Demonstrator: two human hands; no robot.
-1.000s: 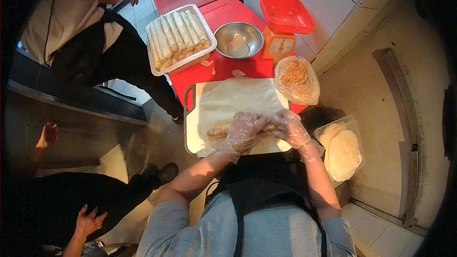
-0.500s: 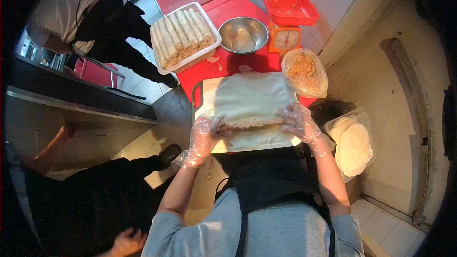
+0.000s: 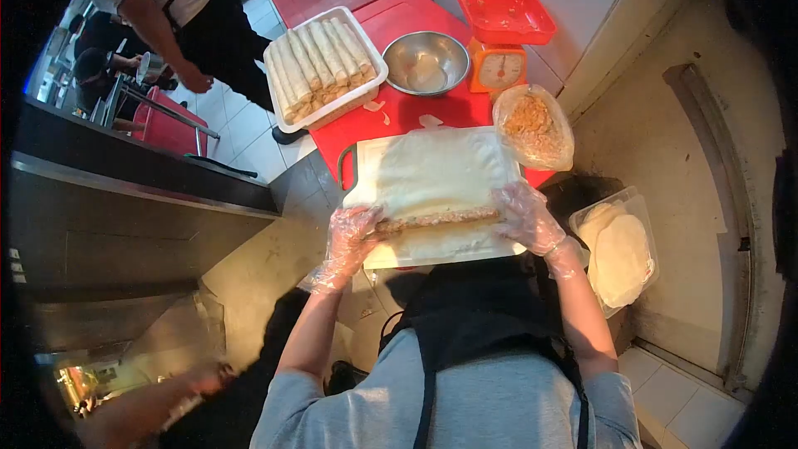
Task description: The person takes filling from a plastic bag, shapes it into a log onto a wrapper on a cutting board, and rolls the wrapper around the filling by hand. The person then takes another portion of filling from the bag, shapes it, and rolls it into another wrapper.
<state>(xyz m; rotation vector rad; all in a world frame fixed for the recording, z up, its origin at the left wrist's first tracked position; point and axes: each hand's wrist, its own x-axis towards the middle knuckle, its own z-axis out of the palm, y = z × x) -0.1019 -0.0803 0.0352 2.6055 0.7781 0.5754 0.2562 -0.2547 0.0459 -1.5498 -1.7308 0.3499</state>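
Observation:
A long strip of minced filling (image 3: pixel 440 219) lies across pale wrapper sheets (image 3: pixel 436 168), spread on a white cutting board (image 3: pixel 359 180) with a dark green handle. My left hand (image 3: pixel 351 237), in a clear plastic glove, has its fingers curled round the strip's left end. At the opposite end, my gloved right hand (image 3: pixel 532 218) closes on the strip, the thumb on the near side and the fingers on the far side. The tips of both hands partly cover the strip's ends. More filling sits in a clear plastic bag (image 3: pixel 534 129) by the board's far right corner.
A white tray (image 3: pixel 378 83) of rolled wrappers, a metal bowl (image 3: pixel 426 62) and an orange scale (image 3: pixel 499 66) stand on the red table (image 3: pixel 399 120). Round wrappers (image 3: pixel 615 254) lie in a clear container to my right. Co-workers stand at left; one person's arm (image 3: pixel 158 403) is close.
Both hands stay at the strip's ends, which looks narrower and more even now. The co-worker at upper left has shifted right; the one at lower left has moved and is blurred.

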